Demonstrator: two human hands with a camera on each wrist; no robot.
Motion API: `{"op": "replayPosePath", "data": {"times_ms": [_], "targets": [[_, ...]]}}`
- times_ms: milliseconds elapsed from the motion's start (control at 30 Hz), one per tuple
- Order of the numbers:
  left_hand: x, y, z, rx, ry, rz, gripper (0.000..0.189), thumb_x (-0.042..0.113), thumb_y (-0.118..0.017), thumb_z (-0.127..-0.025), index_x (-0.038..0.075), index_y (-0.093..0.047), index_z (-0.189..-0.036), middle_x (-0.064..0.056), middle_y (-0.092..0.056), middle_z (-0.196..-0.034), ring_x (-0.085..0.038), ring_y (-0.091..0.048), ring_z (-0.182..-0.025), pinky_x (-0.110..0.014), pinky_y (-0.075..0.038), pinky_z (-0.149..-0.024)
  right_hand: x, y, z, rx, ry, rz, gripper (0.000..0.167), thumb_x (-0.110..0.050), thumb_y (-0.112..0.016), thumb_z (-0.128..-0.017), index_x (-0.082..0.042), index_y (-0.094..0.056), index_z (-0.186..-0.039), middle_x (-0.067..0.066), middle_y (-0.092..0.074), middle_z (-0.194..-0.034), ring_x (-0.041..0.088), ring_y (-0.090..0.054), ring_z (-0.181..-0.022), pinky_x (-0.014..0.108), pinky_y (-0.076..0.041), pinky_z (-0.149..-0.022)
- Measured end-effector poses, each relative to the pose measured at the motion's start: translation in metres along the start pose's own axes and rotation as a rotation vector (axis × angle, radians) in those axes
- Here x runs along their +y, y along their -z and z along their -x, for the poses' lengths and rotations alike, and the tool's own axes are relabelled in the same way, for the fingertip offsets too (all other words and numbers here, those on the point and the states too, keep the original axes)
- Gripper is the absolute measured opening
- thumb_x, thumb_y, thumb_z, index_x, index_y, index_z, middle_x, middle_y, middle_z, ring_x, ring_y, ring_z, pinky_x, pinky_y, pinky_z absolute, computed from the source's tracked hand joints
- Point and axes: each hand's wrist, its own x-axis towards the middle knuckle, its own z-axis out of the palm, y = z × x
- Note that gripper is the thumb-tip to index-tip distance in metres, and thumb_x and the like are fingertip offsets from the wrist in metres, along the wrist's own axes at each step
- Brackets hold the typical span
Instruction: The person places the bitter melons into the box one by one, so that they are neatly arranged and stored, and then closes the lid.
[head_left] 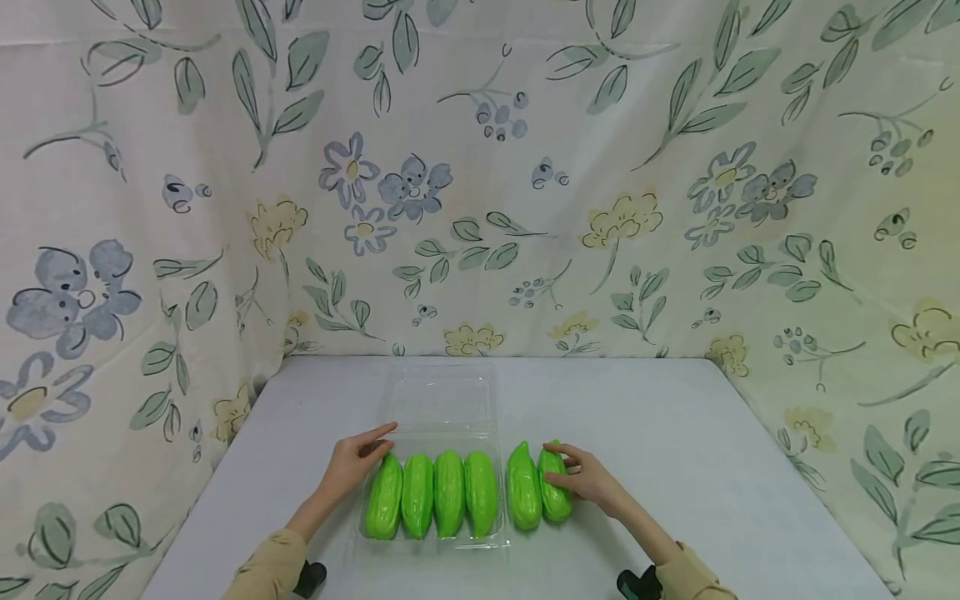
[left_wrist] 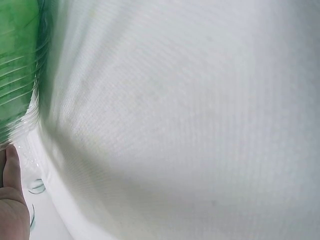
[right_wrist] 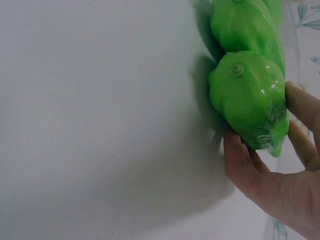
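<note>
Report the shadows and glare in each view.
Head view: highlights on the green vegetables, glints on the clear box; left wrist view: soft shadow on the tabletop; right wrist view: broad shadow beside the right hand, glare spots on the held vegetable.

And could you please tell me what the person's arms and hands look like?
The left hand and right hand wear no gloves. The left sleeve and right sleeve are tan and end short of the hands. A black, rounded device shows beside each sleeve.
</note>
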Motion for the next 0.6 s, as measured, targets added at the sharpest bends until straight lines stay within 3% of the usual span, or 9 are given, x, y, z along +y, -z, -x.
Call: {"op": "replayPosePath", "data": {"times_ms": [600], "targets": [[-0.0008, -0.0001, 0.0005, -0.001, -0.014, -0.001, 0.036, 0.014, -0.064, -0.091, 0.006, -0.062, -0.126, -0.011, -0.065, -0.122, -0.019, -0.069, -0.099, -0.017, -0.053, -0.08, 0.0015, -0.002, -0.0016, 0.025, -0.023, 0.001, 0.055, -0.024, -0.072, -0.084, -0.011, -0.053, -0.135, 0.026, -0.051, -0.127, 0.034, -0.054, -0.11, 0.035, -0.054, -0.069]]}}
